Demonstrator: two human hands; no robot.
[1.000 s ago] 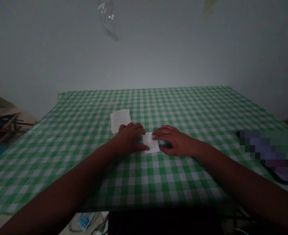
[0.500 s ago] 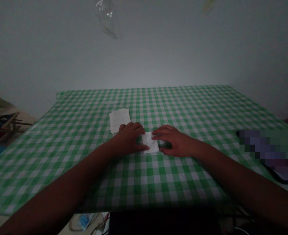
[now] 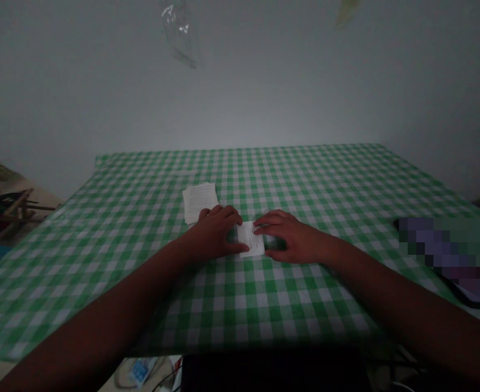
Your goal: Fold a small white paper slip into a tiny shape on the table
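A small white slip of paper (image 3: 250, 239) with printed lines lies flat on the table between my two hands. My left hand (image 3: 217, 231) is at its left side, thumb and fingers spread, with the thumb tip on the paper's lower part and a fingertip by the upper left corner. On the other side, my right hand (image 3: 291, 237) has its fingertips on the upper right part of the paper. Its thumb rests at the lower right corner, well apart from the fingers. Behind my left hand sits a stack of printed sheets (image 3: 200, 198), partly covered by the fingers.
A green and white checked cloth (image 3: 240, 305) covers the table. At the right edge lies a dark flat object (image 3: 448, 261), largely blurred by pixelation. A pale wall (image 3: 264, 81) rises behind the table. Below the front edge are a blue packet (image 3: 140, 370) and cables.
The view has shifted very slightly. Both hands and the slip of paper keep the same places on the table.
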